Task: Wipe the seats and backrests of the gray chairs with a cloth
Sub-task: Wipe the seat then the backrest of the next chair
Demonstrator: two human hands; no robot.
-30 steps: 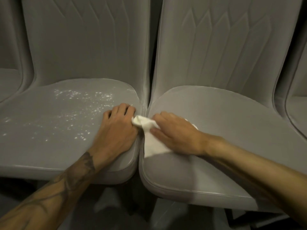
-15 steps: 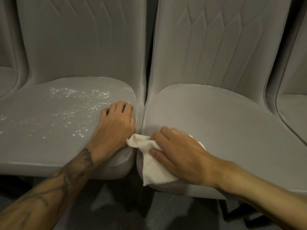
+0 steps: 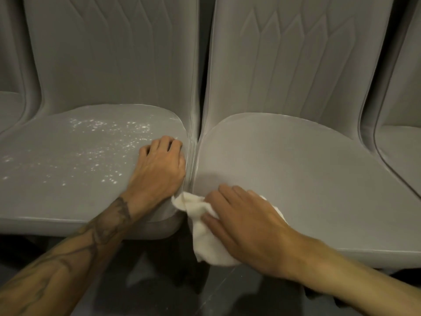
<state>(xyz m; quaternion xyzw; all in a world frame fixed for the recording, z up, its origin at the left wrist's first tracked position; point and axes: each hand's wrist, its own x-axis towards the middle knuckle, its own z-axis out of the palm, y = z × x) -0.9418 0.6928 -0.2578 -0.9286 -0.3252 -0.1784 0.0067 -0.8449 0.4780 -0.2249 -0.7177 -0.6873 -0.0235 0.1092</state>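
"What's nearest the camera?"

"At lower middle I see the right hand lying flat with its fingers straight. It presses the white cloth onto the front left corner of the right seat. Part of the cloth hangs over the edge above the dark floor."

"And the other hand?"

"Just up and left, the left hand rests on the left seat by its right edge. Its fingers are curled and it grips nothing."

"Farther back?"

"White specks are scattered over the left seat at middle left. The left backrest and right backrest fill the top of the frame."
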